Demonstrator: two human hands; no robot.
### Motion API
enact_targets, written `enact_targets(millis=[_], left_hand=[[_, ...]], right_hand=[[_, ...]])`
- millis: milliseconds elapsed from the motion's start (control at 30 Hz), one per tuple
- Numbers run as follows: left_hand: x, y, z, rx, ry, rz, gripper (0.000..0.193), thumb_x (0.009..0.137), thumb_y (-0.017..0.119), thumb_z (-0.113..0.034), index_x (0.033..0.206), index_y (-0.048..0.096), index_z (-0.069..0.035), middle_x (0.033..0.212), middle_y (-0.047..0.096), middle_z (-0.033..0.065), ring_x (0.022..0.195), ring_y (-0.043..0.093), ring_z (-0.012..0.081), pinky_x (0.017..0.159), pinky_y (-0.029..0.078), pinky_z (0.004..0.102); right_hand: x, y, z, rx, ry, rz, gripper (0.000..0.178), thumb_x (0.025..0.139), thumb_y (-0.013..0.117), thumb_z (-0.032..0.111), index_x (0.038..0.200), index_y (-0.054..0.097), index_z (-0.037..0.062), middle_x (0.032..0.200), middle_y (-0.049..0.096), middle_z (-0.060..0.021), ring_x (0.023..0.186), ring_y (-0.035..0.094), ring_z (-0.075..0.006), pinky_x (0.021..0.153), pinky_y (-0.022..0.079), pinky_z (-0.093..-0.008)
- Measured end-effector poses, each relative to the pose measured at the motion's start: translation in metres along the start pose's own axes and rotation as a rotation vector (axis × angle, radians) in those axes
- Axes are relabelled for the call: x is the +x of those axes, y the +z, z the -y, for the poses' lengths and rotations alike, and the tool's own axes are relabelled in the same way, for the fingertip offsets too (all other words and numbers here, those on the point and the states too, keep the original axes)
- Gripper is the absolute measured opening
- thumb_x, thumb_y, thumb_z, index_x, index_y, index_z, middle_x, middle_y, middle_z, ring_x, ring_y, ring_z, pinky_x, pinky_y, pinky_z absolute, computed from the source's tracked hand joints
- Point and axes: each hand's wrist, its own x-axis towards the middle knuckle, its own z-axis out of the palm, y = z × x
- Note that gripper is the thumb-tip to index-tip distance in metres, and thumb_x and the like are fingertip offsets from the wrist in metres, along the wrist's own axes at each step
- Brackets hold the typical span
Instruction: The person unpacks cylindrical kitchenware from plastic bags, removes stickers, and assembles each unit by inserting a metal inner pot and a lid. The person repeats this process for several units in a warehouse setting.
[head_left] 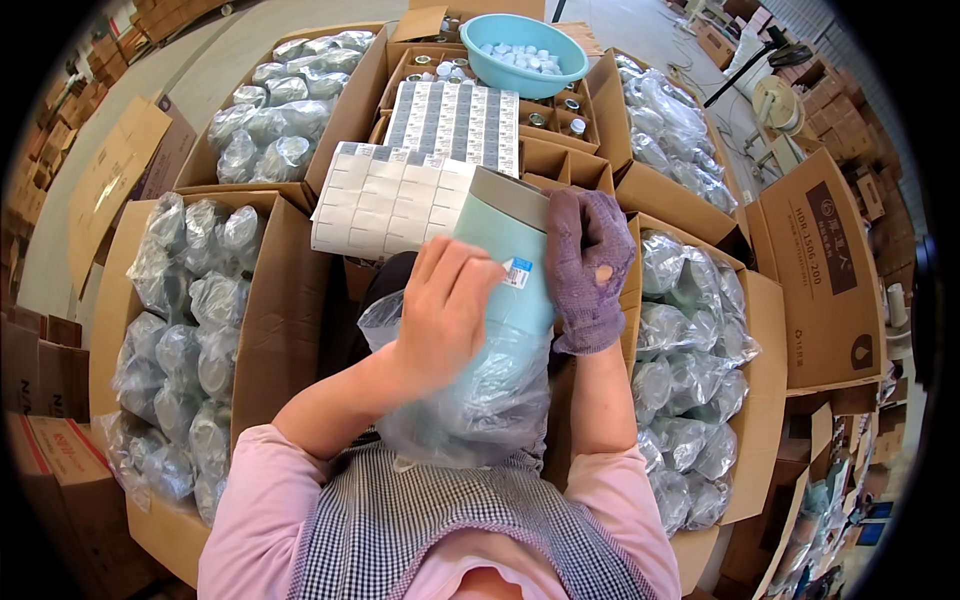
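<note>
A light blue flask [510, 235] with a bare metal rim stands tilted in front of my lap, its rim end away from me. A clear plastic bag [470, 400] is bunched around its lower part. My right hand [592, 270], in a purple knitted glove with a hole in it, is wrapped over the flask's right side near the rim. A small blue and white sticker [517, 272] lies on the flask's side. My left hand [445, 305], bare and slightly blurred, is closed in a pinch at the sticker's left edge.
Sticker sheets [390, 205] lie beyond the flask on a divided carton [548, 160]. A blue basin [478, 50] of white caps sits behind them. Open cartons of plastic-wrapped flasks stand left [180, 340] and right [690, 370], with more [285, 110] at the back.
</note>
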Motion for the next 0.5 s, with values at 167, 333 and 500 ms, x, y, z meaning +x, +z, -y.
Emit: enact_targets(millis=[167, 333, 500], left_hand=[[-0.005, -0.001, 0.004, -0.022, 0.123, -0.011, 0.014, 0.072, 0.062, 0.007, 0.084, 0.058, 0.0, 0.085, 0.057, 0.0125, 0.075, 0.054, 0.03, 0.067, 0.046, 0.0388], [-0.007, -0.006, 0.021, -0.289, 0.021, 0.022, 0.019, 0.074, 0.065, 0.014, 0.085, 0.059, 0.002, 0.088, 0.063, 0.0134, 0.077, 0.057, 0.0279, 0.069, 0.049, 0.0335], [-0.009, -0.014, 0.032, -0.341, 0.168, 0.093, 0.019, 0.079, 0.062, 0.016, 0.088, 0.057, 0.0, 0.092, 0.064, 0.0142, 0.08, 0.059, 0.026, 0.071, 0.049, 0.0322]], right_hand=[[0.0, 0.0, -0.004, -0.025, -0.041, 0.029, 0.007, 0.082, 0.067, 0.009, 0.079, 0.065, 0.0035, 0.075, 0.063, -0.0096, 0.072, 0.059, -0.0288, 0.071, 0.042, -0.0383], [0.002, 0.005, -0.001, 0.002, -0.052, 0.033, 0.005, 0.082, 0.067, 0.007, 0.078, 0.064, 0.0036, 0.075, 0.062, -0.0092, 0.072, 0.059, -0.028, 0.07, 0.042, -0.0377], [0.002, 0.006, 0.001, 0.053, -0.088, 0.033, 0.001, 0.082, 0.067, 0.005, 0.083, 0.067, 0.0045, 0.073, 0.06, -0.008, 0.072, 0.058, -0.0268, 0.069, 0.042, -0.0378]])
